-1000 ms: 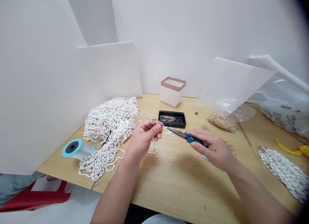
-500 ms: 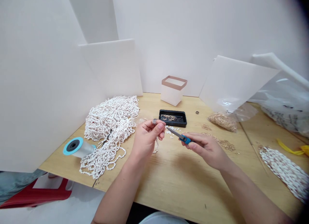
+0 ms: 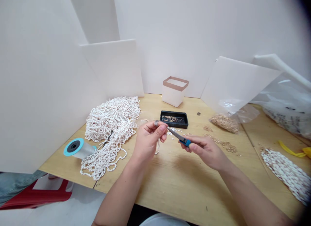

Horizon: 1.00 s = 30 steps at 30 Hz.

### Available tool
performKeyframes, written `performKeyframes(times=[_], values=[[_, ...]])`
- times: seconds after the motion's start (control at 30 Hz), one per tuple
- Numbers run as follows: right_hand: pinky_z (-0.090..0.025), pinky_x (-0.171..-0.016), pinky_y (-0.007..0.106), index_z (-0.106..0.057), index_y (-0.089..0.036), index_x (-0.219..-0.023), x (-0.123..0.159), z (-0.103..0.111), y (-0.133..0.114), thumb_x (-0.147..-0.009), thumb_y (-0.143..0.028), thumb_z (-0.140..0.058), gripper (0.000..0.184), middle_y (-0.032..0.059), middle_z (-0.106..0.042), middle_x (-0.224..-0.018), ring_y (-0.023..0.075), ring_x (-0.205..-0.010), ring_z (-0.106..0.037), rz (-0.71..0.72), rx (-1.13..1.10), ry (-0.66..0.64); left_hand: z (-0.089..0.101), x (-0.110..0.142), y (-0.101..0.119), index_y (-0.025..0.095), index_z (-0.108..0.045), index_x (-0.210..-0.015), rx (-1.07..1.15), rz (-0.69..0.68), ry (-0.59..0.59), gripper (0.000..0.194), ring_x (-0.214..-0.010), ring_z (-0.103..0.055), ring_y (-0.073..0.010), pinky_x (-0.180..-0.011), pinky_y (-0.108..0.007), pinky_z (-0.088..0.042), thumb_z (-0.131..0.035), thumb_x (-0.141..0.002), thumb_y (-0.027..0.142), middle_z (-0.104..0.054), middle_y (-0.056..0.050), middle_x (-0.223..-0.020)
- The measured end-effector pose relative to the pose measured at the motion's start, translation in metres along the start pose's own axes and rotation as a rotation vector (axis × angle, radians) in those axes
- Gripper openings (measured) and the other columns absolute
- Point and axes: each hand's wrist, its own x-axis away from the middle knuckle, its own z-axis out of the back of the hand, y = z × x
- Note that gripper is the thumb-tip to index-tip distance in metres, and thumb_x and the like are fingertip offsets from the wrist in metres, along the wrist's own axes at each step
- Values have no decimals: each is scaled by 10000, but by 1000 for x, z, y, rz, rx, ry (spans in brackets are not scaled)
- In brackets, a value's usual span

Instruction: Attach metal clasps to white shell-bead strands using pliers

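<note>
Head view: the right hand (image 3: 206,151) pinches blue-handled pliers (image 3: 185,142) in its fingers, their tips reaching the left hand (image 3: 147,143). Its fingers press together on something too small to make out.

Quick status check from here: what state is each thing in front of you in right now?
Left hand: raised off the table, fingers pinched together.
Right hand: raised, gripping the pliers.
Blue-handled pliers: tips reaching the left hand's fingers.
Black tray: flat on the table, holding small gold bits.
Spool: lying on its side.
White beaded strands: in a loose heap.
Clear plastic bag: slumped, holding tan bits.
</note>
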Motion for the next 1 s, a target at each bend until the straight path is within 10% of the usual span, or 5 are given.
performKeyframes(times=[1.0], values=[[-498,-689,314,-728,-158,-960,-1,-3,7,-964,-559,-548,439,82,-672,-846,174,-737,-586,-12,-52,-50,0,1,6,126,-693,-724,-14,49,0,374,-576,-483,-74,-457,-172,-389,-861,-712,460,-569,-2,-642]])
